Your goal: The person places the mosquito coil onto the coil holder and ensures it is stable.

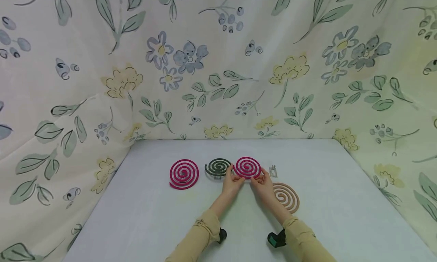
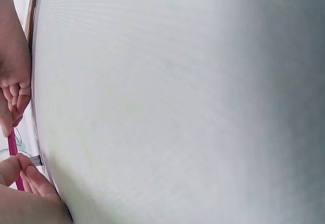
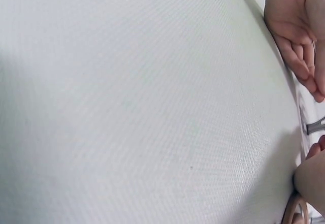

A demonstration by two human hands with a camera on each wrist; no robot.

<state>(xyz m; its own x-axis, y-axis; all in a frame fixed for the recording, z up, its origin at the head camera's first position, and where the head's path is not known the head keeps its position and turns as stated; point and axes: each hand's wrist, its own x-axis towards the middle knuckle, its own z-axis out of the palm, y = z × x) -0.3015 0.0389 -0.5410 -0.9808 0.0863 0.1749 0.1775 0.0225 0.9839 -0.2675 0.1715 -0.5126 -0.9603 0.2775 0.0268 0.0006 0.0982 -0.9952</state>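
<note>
Both hands pinch the near edge of a pink mosquito coil [image 1: 247, 168], the left hand [image 1: 233, 183] at its left side and the right hand [image 1: 262, 184] at its right. Seen from the left wrist, the coil [image 2: 12, 141] is edge-on between the fingers of both hands, with a small metal stand [image 2: 35, 160] just beyond. That metal stand [image 3: 316, 126] also shows between the hands in the right wrist view. Just left of the left fingertips, a dark green coil [image 1: 218, 167] sits raised on a metal stand. A tan coil [image 1: 290, 193] lies on the table, partly hidden by the right hand.
Further left, another pink coil [image 1: 184, 174] rests on the white table [image 1: 143, 224]. A flat metal stand [image 1: 273, 171] lies right of the held coil. Floral cloth [image 1: 218, 114] hangs behind the table. Black wrist devices [image 1: 277, 239] stick out below the sleeves.
</note>
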